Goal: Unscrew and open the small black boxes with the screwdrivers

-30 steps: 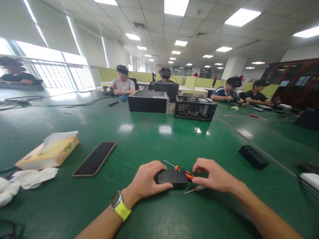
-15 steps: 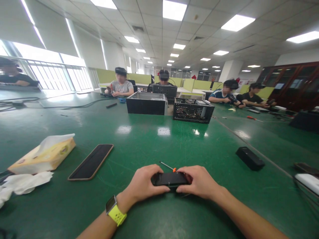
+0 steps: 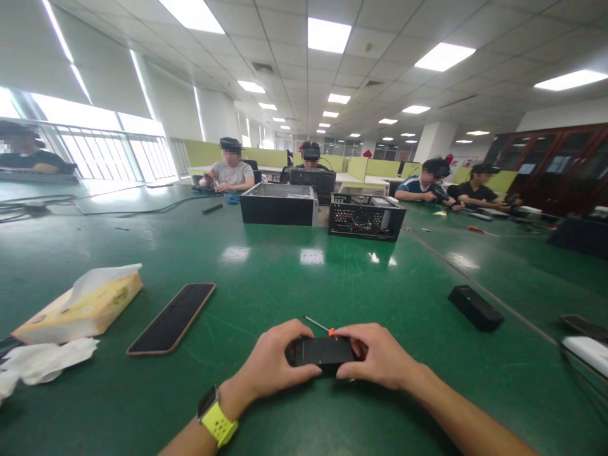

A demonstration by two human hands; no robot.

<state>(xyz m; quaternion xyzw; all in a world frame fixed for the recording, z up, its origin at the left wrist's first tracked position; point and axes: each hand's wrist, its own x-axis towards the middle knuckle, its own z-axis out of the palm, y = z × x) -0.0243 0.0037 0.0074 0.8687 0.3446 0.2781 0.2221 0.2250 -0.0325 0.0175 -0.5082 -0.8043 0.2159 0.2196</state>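
Between my two hands is a small black rectangular box (image 3: 325,352), low over the green table. My left hand (image 3: 280,354) grips its left end, thumb along the near side and fingers behind. On the right end, my right hand (image 3: 377,354) closes in the same way, with its fingertips partly hidden behind the box. Just beyond the box lies a screwdriver (image 3: 317,324) with a thin metal shaft; its orange handle end shows by my right fingers, and the rest is hidden.
A phone (image 3: 171,320) and a tissue pack (image 3: 80,304) lie to the left. Another black box (image 3: 475,308) rests at the right. Two computer cases, a dark panelled one (image 3: 278,208) and an open one (image 3: 363,218), stand farther back. Several people sit around the table.
The black box has tilted a little, showing more of its near side, and both hands have turned slightly with it. The whole view has shifted slightly, with things appearing lower.
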